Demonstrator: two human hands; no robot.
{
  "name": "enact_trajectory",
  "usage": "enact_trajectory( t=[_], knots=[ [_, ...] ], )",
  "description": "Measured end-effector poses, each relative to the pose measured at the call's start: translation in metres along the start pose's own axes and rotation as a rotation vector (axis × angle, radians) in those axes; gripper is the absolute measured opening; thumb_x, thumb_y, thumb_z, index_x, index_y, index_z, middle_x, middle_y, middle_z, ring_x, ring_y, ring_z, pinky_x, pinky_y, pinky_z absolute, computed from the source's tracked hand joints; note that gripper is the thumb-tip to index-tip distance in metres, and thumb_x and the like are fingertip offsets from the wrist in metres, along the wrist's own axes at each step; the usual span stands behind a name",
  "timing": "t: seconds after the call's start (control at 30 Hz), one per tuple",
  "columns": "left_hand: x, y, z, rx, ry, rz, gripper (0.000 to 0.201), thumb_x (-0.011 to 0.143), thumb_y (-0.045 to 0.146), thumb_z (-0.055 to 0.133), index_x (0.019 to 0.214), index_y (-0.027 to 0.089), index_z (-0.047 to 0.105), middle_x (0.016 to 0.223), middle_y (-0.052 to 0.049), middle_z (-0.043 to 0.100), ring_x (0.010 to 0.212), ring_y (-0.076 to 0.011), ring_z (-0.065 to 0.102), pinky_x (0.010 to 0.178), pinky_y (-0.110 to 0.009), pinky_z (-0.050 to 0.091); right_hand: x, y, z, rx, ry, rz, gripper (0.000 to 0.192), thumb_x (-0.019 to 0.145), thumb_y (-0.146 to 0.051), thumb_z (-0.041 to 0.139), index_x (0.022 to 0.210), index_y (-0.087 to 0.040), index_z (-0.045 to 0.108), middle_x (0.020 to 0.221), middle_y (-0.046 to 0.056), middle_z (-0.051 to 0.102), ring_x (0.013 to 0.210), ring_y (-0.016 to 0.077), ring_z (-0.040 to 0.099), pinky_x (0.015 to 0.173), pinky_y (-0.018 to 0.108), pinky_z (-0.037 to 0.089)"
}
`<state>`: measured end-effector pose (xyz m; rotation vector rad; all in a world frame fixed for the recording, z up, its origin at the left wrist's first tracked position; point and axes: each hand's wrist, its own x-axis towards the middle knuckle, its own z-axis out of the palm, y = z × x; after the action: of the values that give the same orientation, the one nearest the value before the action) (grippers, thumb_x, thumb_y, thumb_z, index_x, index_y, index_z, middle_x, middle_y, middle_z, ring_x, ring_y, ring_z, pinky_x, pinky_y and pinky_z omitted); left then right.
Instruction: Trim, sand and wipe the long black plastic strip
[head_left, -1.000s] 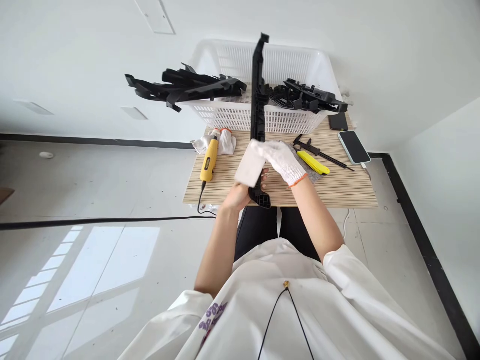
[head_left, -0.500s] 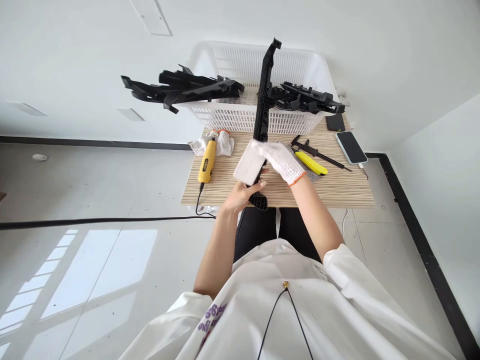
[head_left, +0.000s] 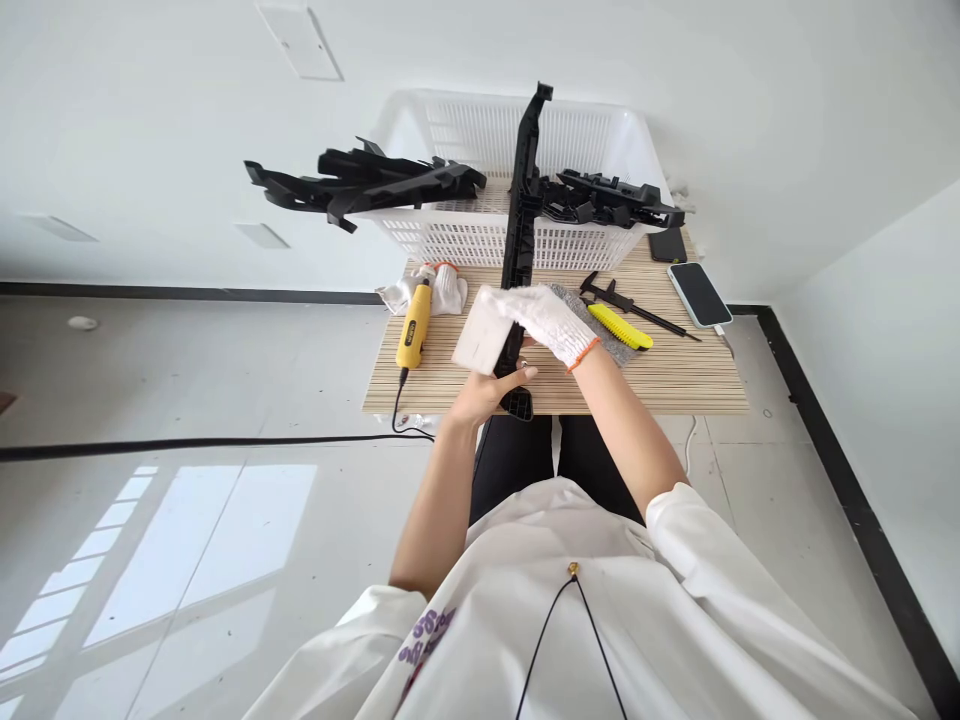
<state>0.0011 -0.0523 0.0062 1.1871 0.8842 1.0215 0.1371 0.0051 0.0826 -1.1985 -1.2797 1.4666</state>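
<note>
My bare left hand grips the near end of a long black plastic part that stands tilted away over the small wooden table. My right hand, in a white knit glove with an orange cuff, presses a white block against the part's lower section. The part's far end reaches up in front of the white basket.
The basket holds several black plastic parts, some jutting out left. On the table lie a yellow corded tool, a spare glove, a yellow utility knife, black calipers, a grey pad and a phone.
The white block and my gloved hand have slid a little left and down along the black part. The part's top tilted slightly to the right, then steadied.
</note>
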Motion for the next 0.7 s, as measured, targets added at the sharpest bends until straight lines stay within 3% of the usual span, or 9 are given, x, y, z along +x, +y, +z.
enact_trajectory(
  t=[0.13,0.27,0.4,0.5,0.63,0.7],
  knots=[
    [-0.003,-0.006,-0.002,-0.019,0.102,-0.056,0.038,0.066,0.038,0.088,0.093,0.018,0.07,0.096,-0.004,0.068,0.094,-0.0204,0.063,0.088,-0.034,0.05,-0.008,0.003,-0.004,-0.202,-0.12,-0.056,0.036,0.073,-0.051,0.077,0.075,-0.016,0.068,0.071,0.001,0.064,0.068,0.0146,0.056,0.058,0.025,0.044],
    [-0.004,-0.006,-0.002,-0.047,0.082,-0.044,0.04,0.066,0.037,0.088,0.098,0.019,0.072,0.101,-0.004,0.069,0.096,-0.0202,0.063,0.09,-0.033,0.049,-0.01,0.003,-0.014,-0.411,-0.174,-0.074,0.036,0.065,-0.048,0.084,0.073,-0.016,0.067,0.069,0.002,0.066,0.069,0.0154,0.058,0.058,0.025,0.044],
    [-0.001,-0.001,0.001,-0.029,0.039,-0.008,0.049,0.069,0.04,0.087,0.111,0.019,0.072,0.107,-0.007,0.071,0.095,-0.0202,0.063,0.092,-0.034,0.049,-0.011,0.0,-0.018,-0.385,0.029,-0.042,0.035,0.064,-0.046,0.085,0.073,-0.016,0.067,0.064,0.001,0.064,0.064,0.0153,0.058,0.058,0.026,0.045],
    [0.0,-0.001,0.001,-0.039,0.058,-0.019,0.046,0.07,0.04,0.086,0.108,0.019,0.072,0.106,-0.007,0.071,0.095,-0.0205,0.063,0.089,-0.033,0.049,-0.011,-0.001,-0.016,-0.413,-0.06,0.008,0.037,0.064,-0.046,0.086,0.07,-0.016,0.066,0.059,0.0,0.062,0.06,0.0137,0.055,0.056,0.025,0.043],
    [0.0,-0.002,0.0,-0.035,0.023,-0.008,0.05,0.071,0.037,0.086,0.116,0.021,0.07,0.113,-0.007,0.07,0.093,-0.0183,0.062,0.088,-0.03,0.049,-0.008,0.002,-0.014,-0.261,0.059,-0.015,0.04,0.065,-0.052,0.083,0.071,-0.016,0.066,0.061,0.0,0.061,0.059,0.0131,0.053,0.054,0.026,0.042],
    [0.0,-0.002,0.001,-0.043,0.038,-0.026,0.045,0.071,0.04,0.085,0.108,0.019,0.071,0.107,-0.006,0.07,0.093,-0.0192,0.062,0.086,-0.031,0.049,-0.008,0.005,-0.013,-0.215,-0.023,-0.005,0.04,0.064,-0.051,0.084,0.071,-0.016,0.066,0.061,0.0,0.061,0.061,0.0139,0.054,0.055,0.026,0.044]
  ],
)
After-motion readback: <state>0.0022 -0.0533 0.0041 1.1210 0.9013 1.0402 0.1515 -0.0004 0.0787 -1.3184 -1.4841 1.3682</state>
